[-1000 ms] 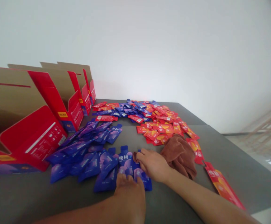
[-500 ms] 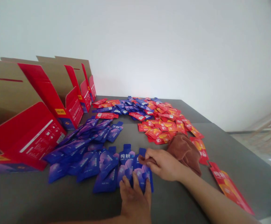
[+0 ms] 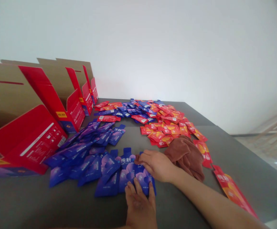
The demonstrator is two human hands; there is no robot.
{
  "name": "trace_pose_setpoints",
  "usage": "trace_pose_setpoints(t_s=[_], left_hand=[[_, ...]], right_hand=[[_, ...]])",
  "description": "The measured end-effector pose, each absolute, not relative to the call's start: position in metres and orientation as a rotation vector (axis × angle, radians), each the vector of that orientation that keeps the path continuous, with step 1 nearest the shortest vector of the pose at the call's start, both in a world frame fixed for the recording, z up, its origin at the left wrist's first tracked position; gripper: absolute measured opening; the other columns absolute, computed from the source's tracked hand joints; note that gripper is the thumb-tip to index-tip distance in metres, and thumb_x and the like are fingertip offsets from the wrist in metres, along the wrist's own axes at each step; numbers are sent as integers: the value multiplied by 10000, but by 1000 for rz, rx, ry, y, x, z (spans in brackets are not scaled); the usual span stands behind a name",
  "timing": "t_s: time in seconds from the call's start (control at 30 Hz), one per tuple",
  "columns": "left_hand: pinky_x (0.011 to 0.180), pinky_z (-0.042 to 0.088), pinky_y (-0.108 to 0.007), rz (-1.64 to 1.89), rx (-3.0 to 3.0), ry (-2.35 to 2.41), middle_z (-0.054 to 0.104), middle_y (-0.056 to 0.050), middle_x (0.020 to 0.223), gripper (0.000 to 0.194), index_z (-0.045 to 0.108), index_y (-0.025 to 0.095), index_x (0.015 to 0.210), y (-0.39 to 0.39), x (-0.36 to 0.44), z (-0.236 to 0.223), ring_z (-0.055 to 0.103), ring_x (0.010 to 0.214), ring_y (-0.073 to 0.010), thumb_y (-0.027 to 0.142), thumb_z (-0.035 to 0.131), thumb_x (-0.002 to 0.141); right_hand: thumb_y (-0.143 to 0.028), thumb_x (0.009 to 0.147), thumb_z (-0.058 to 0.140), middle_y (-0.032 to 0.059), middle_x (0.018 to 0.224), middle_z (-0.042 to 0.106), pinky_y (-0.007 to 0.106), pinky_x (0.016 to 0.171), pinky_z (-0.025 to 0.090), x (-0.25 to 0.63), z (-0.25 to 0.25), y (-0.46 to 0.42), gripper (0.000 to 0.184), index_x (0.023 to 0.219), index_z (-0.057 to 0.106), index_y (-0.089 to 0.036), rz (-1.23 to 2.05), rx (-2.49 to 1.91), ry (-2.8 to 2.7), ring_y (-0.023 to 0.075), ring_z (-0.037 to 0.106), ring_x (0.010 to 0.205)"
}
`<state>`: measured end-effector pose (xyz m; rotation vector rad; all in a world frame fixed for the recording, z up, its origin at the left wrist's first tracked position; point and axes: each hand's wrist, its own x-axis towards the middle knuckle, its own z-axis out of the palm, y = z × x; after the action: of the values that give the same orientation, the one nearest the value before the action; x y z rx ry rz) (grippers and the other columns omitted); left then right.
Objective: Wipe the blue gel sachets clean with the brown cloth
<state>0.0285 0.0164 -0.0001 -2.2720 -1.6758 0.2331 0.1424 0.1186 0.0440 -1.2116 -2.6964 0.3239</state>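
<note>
Two blue spouted pouches lie face up side by side at the table's front. My left hand [image 3: 139, 202] has its fingers spread on the lower part of the right-hand pouch [image 3: 143, 181], pressing it flat. Across the upper part of that same pouch, my right hand [image 3: 156, 163] pinches a corner of a brown cloth [image 3: 185, 156], whose bulk trails to the right on the table. The left-hand pouch [image 3: 126, 168] touches its neighbour, and its printed front shows. More blue pouches [image 3: 88, 156] overlap in a heap to the left.
Open red cartons [image 3: 33, 140] stand in a row along the left. A mixed heap of blue and red pouches [image 3: 138, 109] lies at the back, with red pouches [image 3: 169, 128] spreading down the right. One red pouch [image 3: 232, 189] lies alone near the right edge of the grey table [image 3: 248, 162].
My left hand has slid down and right, its fingers spreading over the right-hand pouch. My right hand moved right with the cloth, then back left across the pouch tops.
</note>
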Motion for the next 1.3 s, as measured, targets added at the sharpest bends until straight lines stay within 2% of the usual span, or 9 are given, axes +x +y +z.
trace_pose_setpoints(t_s=[0.13,0.43,0.67,0.93,1.17,1.3], left_hand=[[896,404,-535,230,-2309,-1669,585,-183,1172,490,489,359,1149,15,29,0,533,1071,-339,101,542,736],[907,399,-530,210,-2251,-1683,586,-179,1181,482,462,340,1185,13,31,-6,545,1068,-307,112,508,763],[920,390,-530,317,-2263,-1642,596,-186,1164,428,532,296,1151,10,32,-2,538,1072,-318,127,517,758],[935,397,-512,184,-2217,-1642,609,-173,1152,481,454,311,1208,9,31,-8,545,1071,-285,122,496,768],[951,369,-543,129,-2288,-1691,596,-182,1167,376,557,283,1130,7,32,-10,523,1096,-306,168,492,777],[955,370,-531,101,-2255,-1695,597,-196,1159,416,506,268,1184,7,33,-12,528,1092,-303,165,486,782]], right_hand=[[-183,849,445,13,893,565,239,706,346,149,49,103,142,954,536,-208,510,-994,-2795,141,510,822],[-203,877,402,43,856,520,252,706,344,147,39,129,149,926,539,-174,218,-1370,-2677,149,489,801],[-210,846,454,20,876,523,246,697,336,137,46,97,114,917,542,-204,396,-994,-2801,143,482,815],[-204,883,395,39,854,515,247,702,346,153,41,123,171,952,549,-181,317,-1413,-2635,139,493,781],[-182,842,462,9,866,555,224,693,351,145,54,96,140,912,580,-210,544,-957,-2793,127,508,801],[-167,849,450,18,886,559,222,693,353,152,49,106,180,971,573,-217,504,-1082,-2720,128,515,807]])
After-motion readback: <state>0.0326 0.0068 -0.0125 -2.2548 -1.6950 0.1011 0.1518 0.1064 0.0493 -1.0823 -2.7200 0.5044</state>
